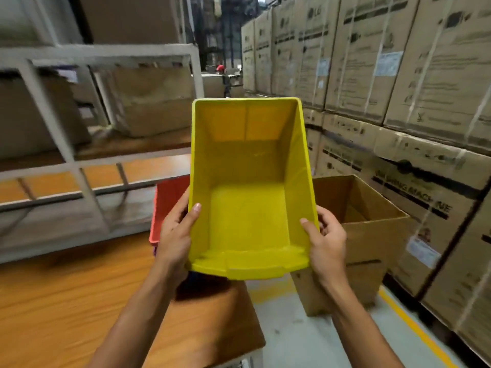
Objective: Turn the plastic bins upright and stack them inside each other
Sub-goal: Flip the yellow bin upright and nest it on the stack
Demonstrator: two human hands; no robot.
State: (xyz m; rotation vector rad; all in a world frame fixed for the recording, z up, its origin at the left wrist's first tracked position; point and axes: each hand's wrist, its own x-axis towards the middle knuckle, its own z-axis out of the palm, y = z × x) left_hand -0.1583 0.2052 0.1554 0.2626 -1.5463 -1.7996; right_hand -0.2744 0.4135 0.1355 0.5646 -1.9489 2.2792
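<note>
Just right of the open cardboard box, a stacked carton reads "…ING MACHINE" (its first letters blurred); cartons high above that box bear "LG".

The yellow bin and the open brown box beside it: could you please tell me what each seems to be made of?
The yellow bin looks like moulded plastic: smooth, evenly coloured walls with a faint sheen and a formed front lip. The open brown box looks like cardboard, probably corrugated: matte brown faces, creased corners and a cut hand slot; no fluting is visible.
</note>
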